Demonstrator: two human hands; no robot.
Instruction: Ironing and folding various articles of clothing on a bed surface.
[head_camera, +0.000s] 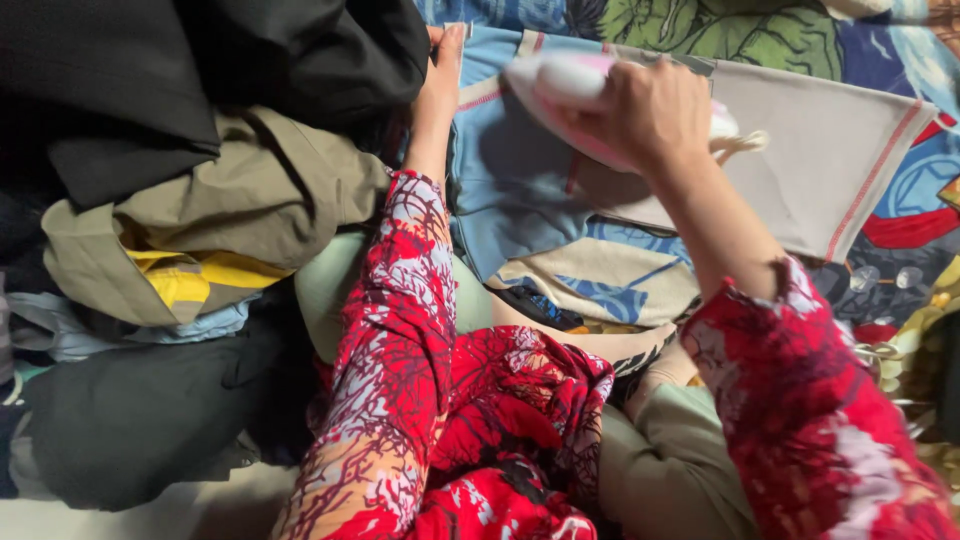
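Right hand (650, 110): fingers closed around the pink-and-white iron (575, 85), resting on the beige cloth (810, 170). Left hand (440, 85): fingers extended flat, pressing the blue cloth (510, 190).

- Left hand (440, 75) reaches up to the top centre of the frame, arm stretched out straight, fingers extended and flat.
- Right hand (645, 110) sits upper right of centre, fingers curled tight in a grip, forearm angling down to the lower right.
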